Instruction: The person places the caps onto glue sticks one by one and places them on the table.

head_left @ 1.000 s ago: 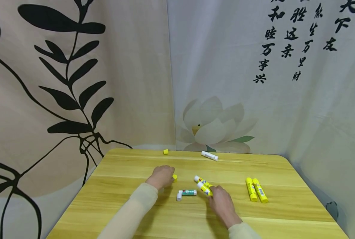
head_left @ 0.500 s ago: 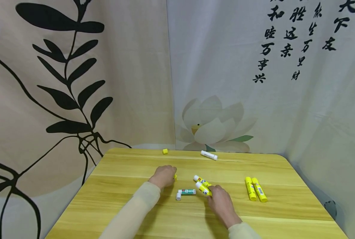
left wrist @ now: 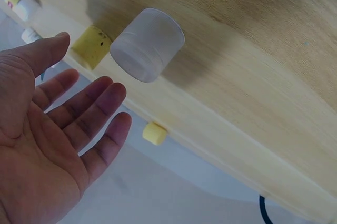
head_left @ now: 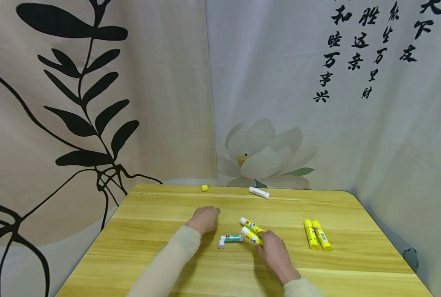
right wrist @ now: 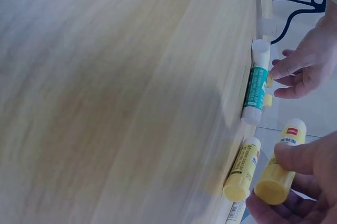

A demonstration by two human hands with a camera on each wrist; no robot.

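My right hand [head_left: 275,255] grips a yellow glue stick [head_left: 251,236] with a white end, holding it slightly above the table in the right wrist view. Just behind it lies another yellow glue stick [head_left: 249,224]. My left hand [head_left: 205,218] reaches over a small yellow cap [left wrist: 90,48], mostly hidden in the head view. Its thumb and fingers are spread apart in the left wrist view, with the cap just beyond their tips. Beside that cap is a translucent cap [left wrist: 147,45]. Between the hands lies a green-and-white glue stick [head_left: 233,238], with a white cap [head_left: 221,243] at its left end.
Two yellow glue sticks [head_left: 311,234] lie side by side at the right of the wooden table [head_left: 369,255]. Near the back edge are a white glue stick [head_left: 259,192] and another yellow cap [head_left: 204,188]. A printed curtain [head_left: 168,103] hangs behind.
My left hand has shifted slightly right, covering more of the yellow cap in the head view. The right hand has barely moved and keeps its glue stick.
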